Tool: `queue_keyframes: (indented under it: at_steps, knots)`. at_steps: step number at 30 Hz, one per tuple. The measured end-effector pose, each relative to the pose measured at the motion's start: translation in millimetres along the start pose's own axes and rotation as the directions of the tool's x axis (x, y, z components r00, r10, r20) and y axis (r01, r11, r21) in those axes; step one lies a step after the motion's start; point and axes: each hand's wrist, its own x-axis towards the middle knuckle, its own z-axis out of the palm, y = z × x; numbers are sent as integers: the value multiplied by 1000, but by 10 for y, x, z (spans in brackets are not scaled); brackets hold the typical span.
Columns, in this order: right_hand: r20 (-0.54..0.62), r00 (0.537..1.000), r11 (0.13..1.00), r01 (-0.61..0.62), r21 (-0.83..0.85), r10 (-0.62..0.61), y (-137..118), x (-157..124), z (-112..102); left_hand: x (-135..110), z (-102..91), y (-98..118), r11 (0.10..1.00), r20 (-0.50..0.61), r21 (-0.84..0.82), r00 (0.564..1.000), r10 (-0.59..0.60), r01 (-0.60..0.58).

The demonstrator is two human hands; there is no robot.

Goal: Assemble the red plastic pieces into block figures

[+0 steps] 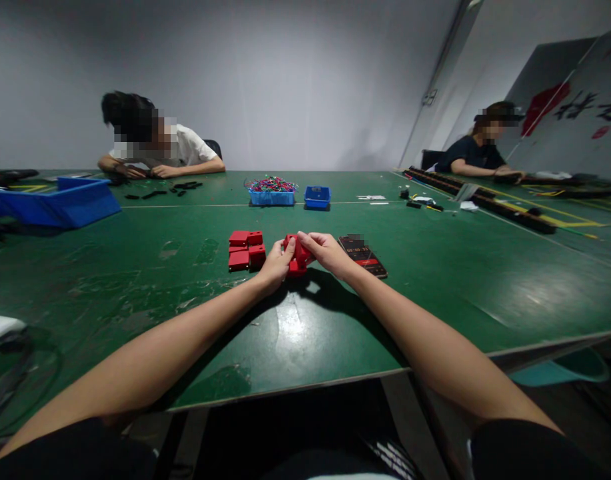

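Both my hands meet over the green table [135, 280] and grip one red plastic piece [298, 257] between them. My left hand [276, 263] pinches its left side with curled fingers. My right hand [326, 251] closes over its top right. Just left of my left hand lies a small cluster of red plastic blocks [246, 250], lying apart from my fingers. A black phone [362, 256] with a lit screen rests flat right beside my right wrist.
Farther back stand a blue tray of coloured parts [272, 191], a small blue bin [317, 197] and a large blue bin [60, 202] at far left. One person works at the back left, another at the back right beside long black strips [485, 199].
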Motion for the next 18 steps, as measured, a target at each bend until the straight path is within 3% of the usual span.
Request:
queue_keyframes:
  at_steps: [9, 12, 18]
  knots:
    - [-62, 985, 940, 135, -313, -162, 58, 15, -28, -44, 22, 47, 1000, 2, -7, 1000, -4, 4]
    - [-53, 989, 951, 115, -289, -135, 60, 22, -30, -23, 8, 23, 1000, -3, 1, 1000, -3, 3]
    - [-3, 1000, 997, -2, -76, 2, 25, 15, -17, 14, -24, -7, 999, 71, -35, 997, -23, 26]
